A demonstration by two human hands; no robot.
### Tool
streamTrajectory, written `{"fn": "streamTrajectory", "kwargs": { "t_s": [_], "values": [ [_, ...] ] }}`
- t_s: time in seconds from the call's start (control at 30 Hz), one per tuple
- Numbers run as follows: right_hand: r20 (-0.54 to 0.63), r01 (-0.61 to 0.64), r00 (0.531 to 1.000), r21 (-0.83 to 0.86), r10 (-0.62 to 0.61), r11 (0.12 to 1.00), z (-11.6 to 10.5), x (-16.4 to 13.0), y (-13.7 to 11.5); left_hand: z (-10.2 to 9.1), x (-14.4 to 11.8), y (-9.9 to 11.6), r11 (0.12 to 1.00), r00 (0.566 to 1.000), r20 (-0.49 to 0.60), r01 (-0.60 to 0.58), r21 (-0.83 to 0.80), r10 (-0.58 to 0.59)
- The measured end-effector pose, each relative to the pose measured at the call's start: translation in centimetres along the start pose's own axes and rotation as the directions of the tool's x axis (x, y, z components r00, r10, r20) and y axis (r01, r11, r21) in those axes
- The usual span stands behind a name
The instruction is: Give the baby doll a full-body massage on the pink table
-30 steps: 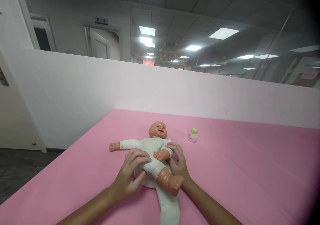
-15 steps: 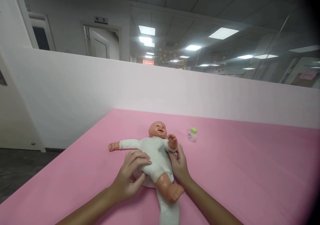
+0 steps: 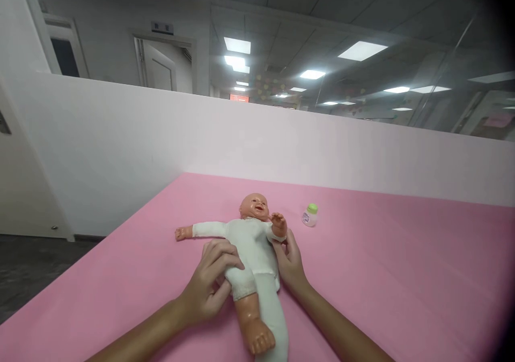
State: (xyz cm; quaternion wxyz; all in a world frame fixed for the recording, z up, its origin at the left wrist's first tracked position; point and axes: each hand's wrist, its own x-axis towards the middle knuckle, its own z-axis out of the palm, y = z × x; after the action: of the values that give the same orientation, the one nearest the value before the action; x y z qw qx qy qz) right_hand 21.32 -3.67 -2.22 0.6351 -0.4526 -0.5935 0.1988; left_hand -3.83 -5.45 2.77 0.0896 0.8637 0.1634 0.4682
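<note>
The doll's (image 3: 251,249) bare leg now lies flat. The left hand (image 3: 209,287) grips its hip; the right hand (image 3: 290,263) rests open beside it.

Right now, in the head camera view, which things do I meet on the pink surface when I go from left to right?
Doll's outstretched hand → left hand at the doll's side → baby doll in white clothing → right hand at its other side → small bottle with green cap.

We see the doll (image 3: 251,244) lying on the table (image 3: 382,265), the bottle (image 3: 309,215) near its right, our hands (image 3: 209,287) flanking it.
</note>
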Motion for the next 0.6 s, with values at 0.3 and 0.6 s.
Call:
{"fn": "streamTrajectory", "kwargs": {
  "t_s": [0.3, 0.6],
  "values": [
    [0.113, 0.187, 0.978, -0.073, -0.178, 0.980, -0.09, -0.16, 0.07, 0.23, -0.10, -0.57, 0.999, 0.999, -0.011, 0.045, 0.011, -0.045],
    [0.070, 0.081, 0.995, -0.043, -0.078, 0.996, -0.18, 0.03, -0.24, 0.18, -0.29, -0.62, 0.999, 0.999, 0.019, 0.035, -0.003, -0.035]
  ]
}}
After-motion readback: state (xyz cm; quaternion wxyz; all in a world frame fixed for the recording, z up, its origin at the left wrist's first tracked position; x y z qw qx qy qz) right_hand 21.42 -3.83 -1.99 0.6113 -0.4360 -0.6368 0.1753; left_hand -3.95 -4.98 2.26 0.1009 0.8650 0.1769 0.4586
